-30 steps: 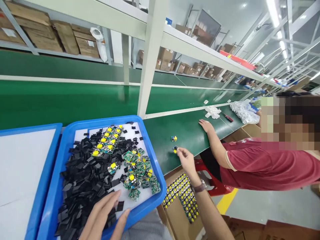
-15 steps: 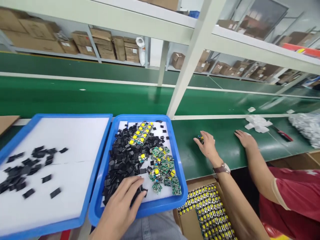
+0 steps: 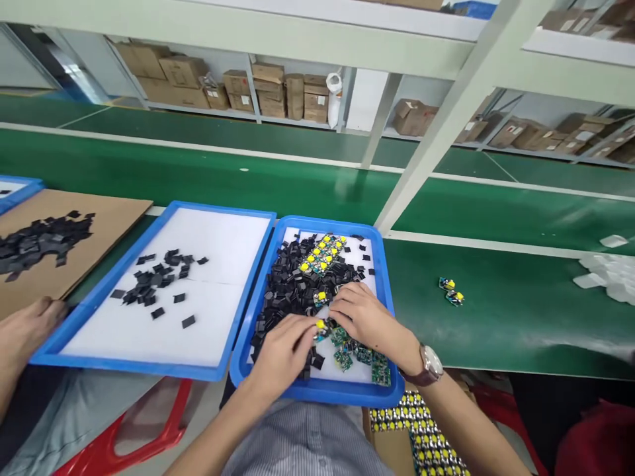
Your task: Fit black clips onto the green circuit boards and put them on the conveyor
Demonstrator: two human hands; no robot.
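Left hand's [image 3: 285, 347] fingers are pinching one yellow-capped board [image 3: 320, 324]; right hand's [image 3: 364, 318] are curling, grip unclear. Two loose boards [image 3: 446, 284] are lying on the desk [image 3: 496, 317].

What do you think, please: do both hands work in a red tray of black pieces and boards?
Not quite: the head view shows the tray is blue. The left hand and right hand do work in it, among black pieces and boards.

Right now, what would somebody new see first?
The left hand and right hand meet in the middle blue tray, over a heap of black pieces and green boards with yellow tops. Two small boards lie alone on the green belt to the right.
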